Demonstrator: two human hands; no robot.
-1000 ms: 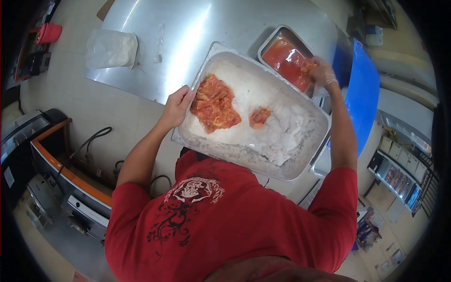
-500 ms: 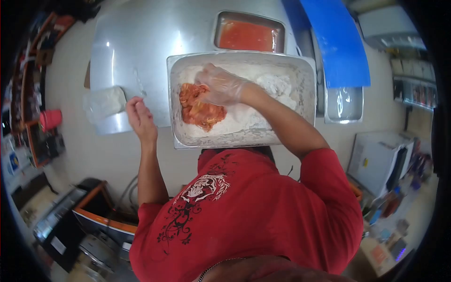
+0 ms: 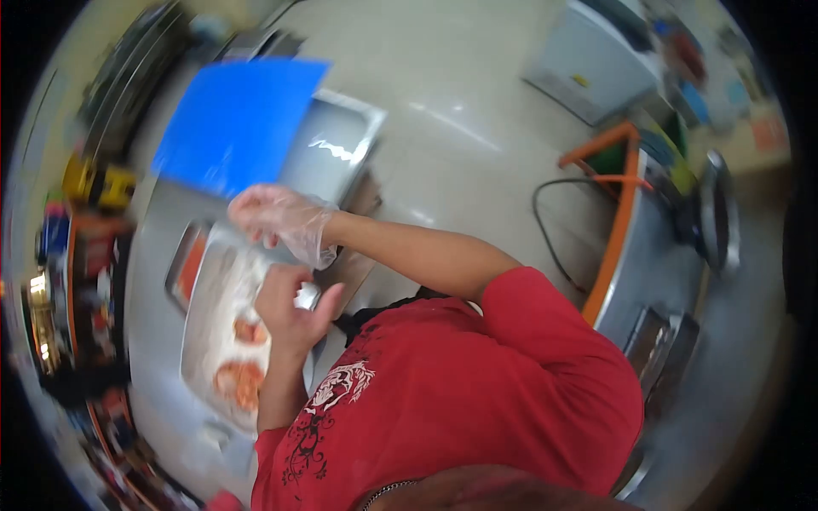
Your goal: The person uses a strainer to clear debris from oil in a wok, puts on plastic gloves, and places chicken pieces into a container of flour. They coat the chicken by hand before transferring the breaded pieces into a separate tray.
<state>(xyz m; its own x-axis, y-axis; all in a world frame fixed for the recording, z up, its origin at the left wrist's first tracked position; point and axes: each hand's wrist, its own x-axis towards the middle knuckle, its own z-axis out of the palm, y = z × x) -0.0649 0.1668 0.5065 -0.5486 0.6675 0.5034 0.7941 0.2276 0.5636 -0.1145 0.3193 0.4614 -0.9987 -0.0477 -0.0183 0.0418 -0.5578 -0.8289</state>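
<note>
Floured tray (image 3: 204, 332), lower left: bare left hand (image 3: 290, 308) half-curled at rim, gloved right hand (image 3: 277, 220) loosely curled above, both grips indeterminable through blur; possible hazard, bare skin contacting raw meat (image 3: 240, 383).

**Q:** What has moved since half a second ago?

**A:** My right hand (image 3: 277, 217), the gloved one. It lay pressed on the meat (image 3: 240, 381) in the flour tray (image 3: 204, 341). Now it is lifted clear, fingers loose, above one corner of the tray.

**Q:** And the other hand?

**A:** My left hand (image 3: 290, 308) was out over the steel table (image 3: 158, 375), apart from the tray. It has come in to the tray's near rim, but blur hides whether it touches.

**Q:** The meat itself?

**A:** Uncovered. Two patches of it lie apart on the flour, where my glove had covered one heap.

**Q:** The view?

**A:** Swung round. The tray was central and now sits toward the left edge.
</note>
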